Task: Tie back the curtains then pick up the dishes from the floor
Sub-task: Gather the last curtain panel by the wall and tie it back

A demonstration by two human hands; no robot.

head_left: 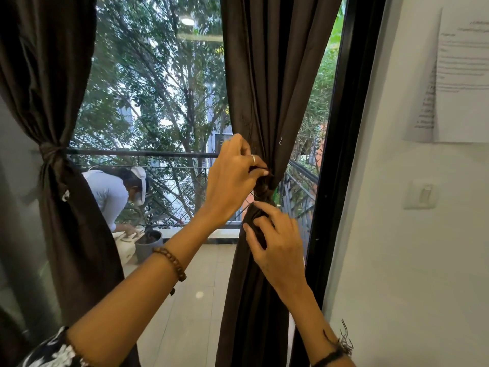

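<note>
White wall (pixel 397 260) beside black-framed window (pixel 158 88); trees outside.

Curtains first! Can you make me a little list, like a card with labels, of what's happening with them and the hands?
left curtain: already gathered and tied with a band
right curtain: bunched at the middle, knot being made
left hand: pinches the fabric just above the knot
right hand: grips the fabric just below the knot
window: trees and a balcony railing outside
wall: paper sheet and light switch
dishes: none in view
</note>
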